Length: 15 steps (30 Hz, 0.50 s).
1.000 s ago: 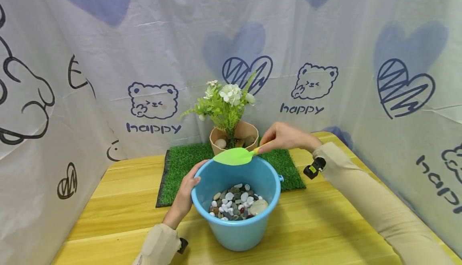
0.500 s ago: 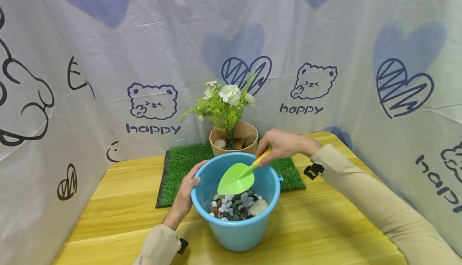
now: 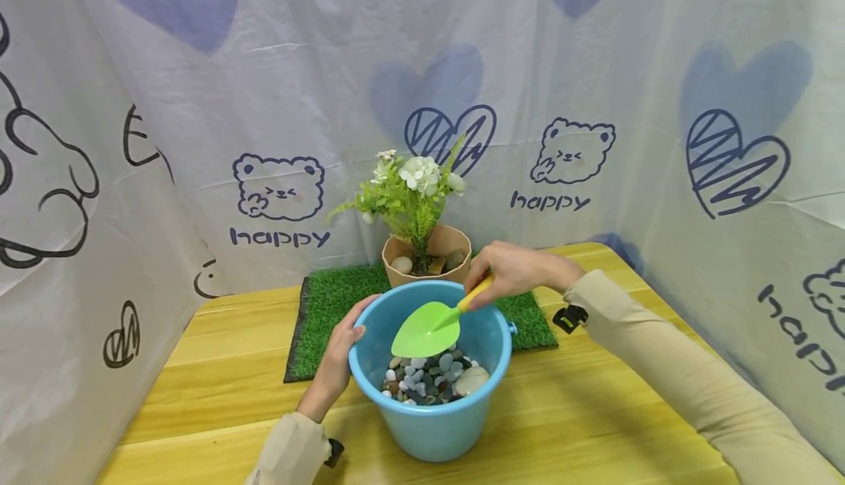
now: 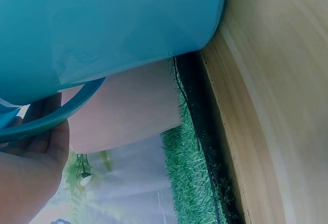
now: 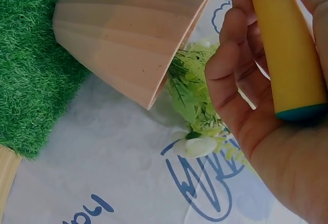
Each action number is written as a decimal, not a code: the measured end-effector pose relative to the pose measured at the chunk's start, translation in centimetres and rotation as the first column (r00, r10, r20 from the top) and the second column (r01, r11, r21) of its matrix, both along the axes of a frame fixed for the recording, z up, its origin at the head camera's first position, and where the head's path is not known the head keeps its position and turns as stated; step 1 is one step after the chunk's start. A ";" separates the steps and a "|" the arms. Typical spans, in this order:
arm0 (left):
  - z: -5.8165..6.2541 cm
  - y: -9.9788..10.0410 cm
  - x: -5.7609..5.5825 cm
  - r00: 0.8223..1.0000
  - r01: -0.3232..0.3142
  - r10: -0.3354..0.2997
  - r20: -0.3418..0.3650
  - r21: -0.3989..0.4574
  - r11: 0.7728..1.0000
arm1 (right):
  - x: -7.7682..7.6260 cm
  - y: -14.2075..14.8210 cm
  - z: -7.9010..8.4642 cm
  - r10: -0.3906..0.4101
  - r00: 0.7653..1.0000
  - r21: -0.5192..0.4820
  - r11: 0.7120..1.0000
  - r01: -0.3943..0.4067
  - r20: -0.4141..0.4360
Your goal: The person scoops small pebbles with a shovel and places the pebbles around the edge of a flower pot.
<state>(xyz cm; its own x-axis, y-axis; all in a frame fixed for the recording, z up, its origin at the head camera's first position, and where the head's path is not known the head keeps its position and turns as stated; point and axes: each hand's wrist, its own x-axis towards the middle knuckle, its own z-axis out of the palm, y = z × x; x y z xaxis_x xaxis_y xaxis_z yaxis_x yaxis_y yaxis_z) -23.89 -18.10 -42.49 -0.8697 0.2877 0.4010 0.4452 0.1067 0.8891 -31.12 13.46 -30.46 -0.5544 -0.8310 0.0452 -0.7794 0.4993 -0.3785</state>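
A light blue bucket (image 3: 432, 430) stands on the table with pebbles (image 3: 422, 386) in it, white, grey and brown. My left hand (image 3: 339, 345) grips its left rim, thumb over the edge. In the left wrist view, the bucket's curved blue handle (image 4: 77, 101) passes across the fingers of that hand. My right hand (image 3: 508, 272) holds a small garden trowel (image 3: 428, 331) by its yellow handle (image 5: 287, 44). The green blade tilts down to the left inside the bucket, close over the pebbles, and hides some of them.
Behind the bucket, a beige flowerpot (image 3: 429, 249) with white flowers (image 3: 420, 174) and stones stands on a green turf mat (image 3: 330, 294). The wooden table (image 3: 218, 389) extends around them. A printed white curtain (image 3: 277, 89) hangs at the back and sides.
My right hand has lowered the trowel from above the bucket's far rim into the bucket, its blade now turned down toward the pebbles. The left hand has stayed on the rim.
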 end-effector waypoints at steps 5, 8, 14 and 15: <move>0.1 0.0 -0.1 1.000 -0.001 0.001 -0.001 0.001 1.000 | 0.1 0.1 -0.2 0.004 1.000 -0.008 1.000 -0.004 -0.022; 0.2 0.1 0.0 1.000 0.002 -0.002 -0.004 0.000 1.000 | 0.3 0.2 -0.1 0.002 0.999 0.002 1.000 -0.002 -0.048; 0.2 0.1 0.1 1.000 -0.011 0.011 0.007 0.005 1.000 | 1.3 -0.8 0.8 0.032 0.975 0.117 0.993 -0.006 -0.221; 0.2 0.1 0.1 1.000 -0.012 0.012 0.008 0.008 1.000 | 1.6 -1.0 1.0 0.037 0.964 0.139 0.990 0.000 -0.264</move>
<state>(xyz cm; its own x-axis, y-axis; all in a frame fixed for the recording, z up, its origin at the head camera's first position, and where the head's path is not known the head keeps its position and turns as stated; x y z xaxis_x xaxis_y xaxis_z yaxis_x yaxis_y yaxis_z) -23.81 -18.00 -42.31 -0.8762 0.2742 0.3965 0.4370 0.1048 0.8933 -29.54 12.43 -29.50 -0.5223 -0.8495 0.0744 -0.8520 0.5163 -0.0861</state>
